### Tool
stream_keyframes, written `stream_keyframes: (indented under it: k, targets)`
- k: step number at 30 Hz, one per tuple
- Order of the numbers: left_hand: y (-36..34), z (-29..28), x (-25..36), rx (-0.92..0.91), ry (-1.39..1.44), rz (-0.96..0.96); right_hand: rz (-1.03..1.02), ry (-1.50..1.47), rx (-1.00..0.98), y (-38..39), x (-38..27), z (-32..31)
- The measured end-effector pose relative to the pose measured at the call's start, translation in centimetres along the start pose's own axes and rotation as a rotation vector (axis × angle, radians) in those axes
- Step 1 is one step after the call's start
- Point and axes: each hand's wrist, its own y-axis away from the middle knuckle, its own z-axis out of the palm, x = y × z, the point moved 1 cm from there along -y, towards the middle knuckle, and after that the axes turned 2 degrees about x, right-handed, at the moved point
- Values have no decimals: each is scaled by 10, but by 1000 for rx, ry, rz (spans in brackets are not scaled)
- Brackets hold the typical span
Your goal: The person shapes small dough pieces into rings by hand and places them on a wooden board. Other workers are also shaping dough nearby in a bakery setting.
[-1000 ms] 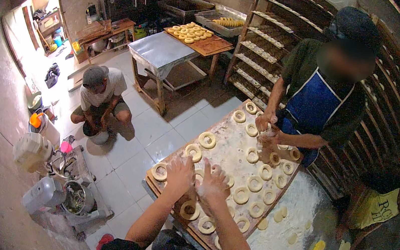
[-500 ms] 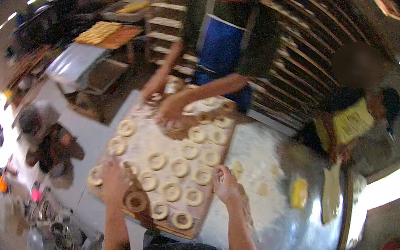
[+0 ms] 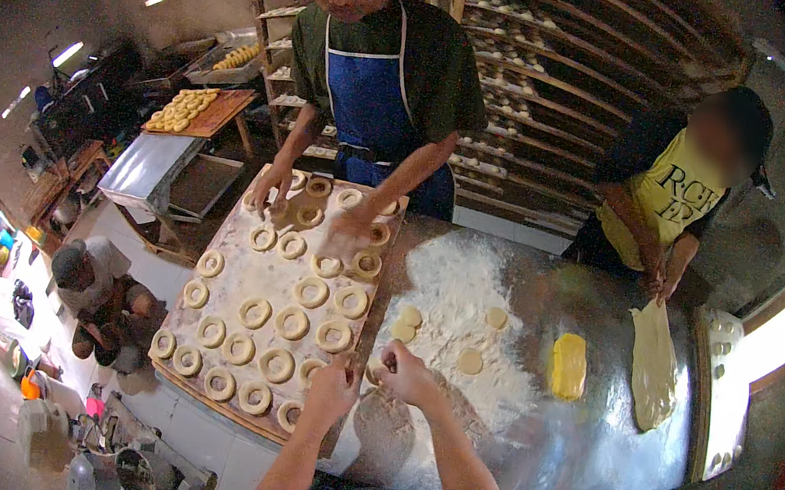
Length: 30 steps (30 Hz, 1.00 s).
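My left hand (image 3: 337,386) is closed near the lower right edge of the floury board (image 3: 241,263), which holds several dough rings (image 3: 291,321). My right hand (image 3: 402,380) pinches just right of it, at the edge of the floured metal table (image 3: 509,454); what either hand holds, if anything, is too small to make out. Beside my right fingertips lie flat dough discs (image 3: 470,360). Across the board a co-worker in a blue apron (image 3: 357,97) has one hand (image 3: 273,185) among the rings and the other, blurred (image 3: 353,240), over them.
At the right a person in yellow (image 3: 662,191) holds a long dough sheet (image 3: 654,364); a yellow slab (image 3: 568,367) lies nearby. A person (image 3: 86,279) crouches at left near mixers (image 3: 45,437). Racks of trays (image 3: 532,85) stand behind; a side table (image 3: 139,172) holds shaped dough.
My view has turned right. My hands have moved from spread over the rings to closed at the board's right edge and table. The co-worker's hands have shifted over the rings.
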Motion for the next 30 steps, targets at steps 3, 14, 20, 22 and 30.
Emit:
stream_keyframes:
  k: [3, 14, 20, 22, 30]
  targets:
    - [5, 13, 23, -276, 614, -263, 11, -574, -17, 32, 10, -31]
    - [19, -11, 113, -218, 588, -89, -49, -442, 186, 78, -1, -87]
    - [15, 11, 118, 165, 245, 171, -232, -229, 479, 53, 0, -55]
    - [14, 11, 108, 354, 186, 244, -250, -848, 135, 50, 2, -48]
    - [20, -7, 29, 117, 1366, 87, -138, -964, -14, 31, -51, -11]
